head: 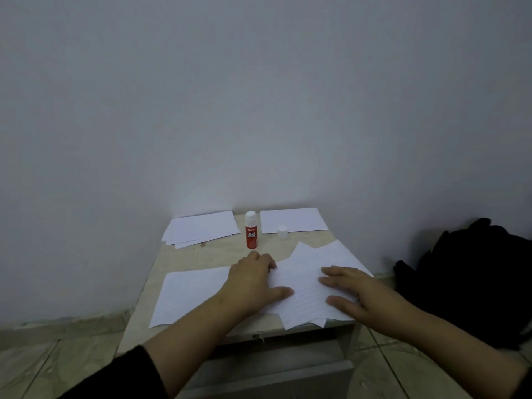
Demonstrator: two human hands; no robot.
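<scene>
Presses right hand (354, 292) flat on loose paper pile (305, 283), fingers straight and spread, gripping nothing. Rests left hand (253, 279) on pile's left edge, thumb out along top sheet, fingers bent down; cannot tell if pinching or only pressing. Pile at front right of small table (198, 256), sheets fanned askew, overhanging near edge, overlapping single sheet (187, 298) flat at front left. Left forearm hides part of that sheet. Just behind left hand, apart from it: red glue stick (250, 230), upright, cap off. White cap (282, 232) to its right, at front edge of back-right sheet (292, 220). Back left: second fanned stack (201, 228). Black bag (475, 277) on floor right of table.
</scene>
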